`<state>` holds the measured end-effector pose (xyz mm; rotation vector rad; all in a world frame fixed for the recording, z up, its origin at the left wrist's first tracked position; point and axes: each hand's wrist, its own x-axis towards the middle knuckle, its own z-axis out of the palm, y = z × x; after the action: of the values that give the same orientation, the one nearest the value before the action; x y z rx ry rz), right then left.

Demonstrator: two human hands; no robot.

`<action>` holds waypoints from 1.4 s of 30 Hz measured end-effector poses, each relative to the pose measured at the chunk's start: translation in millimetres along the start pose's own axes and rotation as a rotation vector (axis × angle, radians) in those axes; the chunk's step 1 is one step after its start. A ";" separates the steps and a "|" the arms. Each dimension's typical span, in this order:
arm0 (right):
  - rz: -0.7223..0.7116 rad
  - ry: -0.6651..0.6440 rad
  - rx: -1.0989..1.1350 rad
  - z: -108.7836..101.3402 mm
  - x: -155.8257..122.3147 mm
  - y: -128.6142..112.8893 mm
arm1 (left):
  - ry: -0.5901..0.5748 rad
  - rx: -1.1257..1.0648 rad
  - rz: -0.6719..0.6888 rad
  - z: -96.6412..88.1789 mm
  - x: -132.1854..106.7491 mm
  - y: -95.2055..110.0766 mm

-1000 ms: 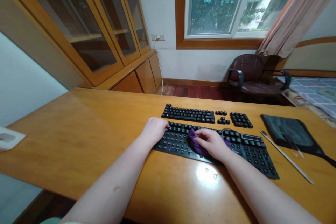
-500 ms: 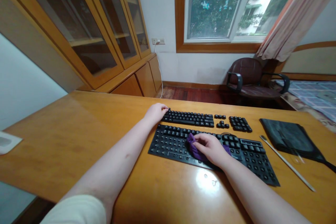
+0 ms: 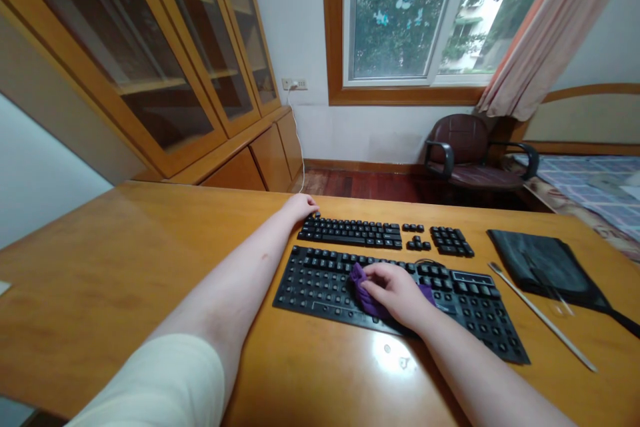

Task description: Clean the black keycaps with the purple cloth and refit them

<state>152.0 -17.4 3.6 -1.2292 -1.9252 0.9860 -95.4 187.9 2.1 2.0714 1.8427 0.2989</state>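
At the far left corner of the laid-out keycaps (image 3: 350,231), my left hand (image 3: 300,205) has its fingertips pinched together at a small black keycap (image 3: 317,215). My right hand (image 3: 393,290) grips a bunched purple cloth (image 3: 363,293) and rests over the middle of the black keyboard (image 3: 310,287). Many of the keyboard's keycaps are off, baring the switches; its top row and some keys toward the right still have caps. The palm and cloth hide part of the keyboard's centre.
A long thin stick (image 3: 545,320) lies right of the keyboard, beside a dark flat pouch (image 3: 555,263) with a thin clear-ended tool on it. Loose number-pad keycaps (image 3: 451,241) sit behind the keyboard. Beyond the wooden table (image 3: 150,247) stands a brown armchair (image 3: 460,147).
The view has shifted slightly. My left hand has lifted a little toward the table's far edge, and the keycap by its fingertips shows more. The right hand stays on the keyboard with the cloth.
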 end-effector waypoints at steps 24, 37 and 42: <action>0.010 -0.007 0.053 0.3 0.5 2.6 | 0.226 -0.451 -0.009 -12.7 -35.3 6.9; 0.091 0.147 0.387 -0.5 1.8 16.2 | 0.203 -0.922 0.198 52.5 -200.5 90.8; -0.022 0.024 0.186 -4.2 1.5 8.7 | 0.262 -0.793 0.323 53.9 -197.7 85.6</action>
<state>158.9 -12.5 -1.4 -1.1062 -1.7812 1.1066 -22.4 -21.8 1.2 1.7702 1.1822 1.2090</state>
